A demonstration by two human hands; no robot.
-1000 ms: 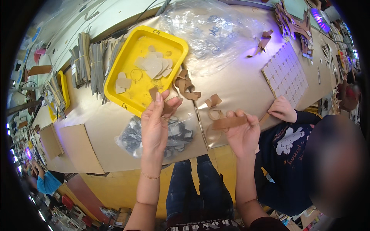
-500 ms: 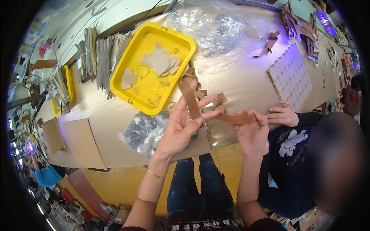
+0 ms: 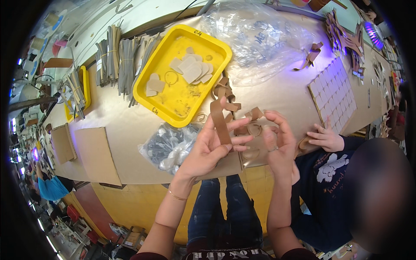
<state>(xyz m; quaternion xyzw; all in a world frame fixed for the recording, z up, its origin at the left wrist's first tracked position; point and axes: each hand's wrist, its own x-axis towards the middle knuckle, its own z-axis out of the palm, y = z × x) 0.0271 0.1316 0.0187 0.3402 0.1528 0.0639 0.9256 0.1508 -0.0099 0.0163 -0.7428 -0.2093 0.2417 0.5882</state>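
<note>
Head view: the left grip (image 3: 207, 151) pinches a brown strip (image 3: 220, 123), long axis running away, far end tipped leftward; the right grip (image 3: 281, 147), nearby, is spread.

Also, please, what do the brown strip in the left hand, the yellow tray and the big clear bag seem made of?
Brown strip: perhaps leather or imitation leather, matt; even brown surface and clean-cut edges.
Yellow tray: likely moulded plastic, slightly glossy; rounded corners and raised rim.
Clear bag: almost surely thin plastic film, glossy; see-through, wrinkled, with bright highlights.
</note>
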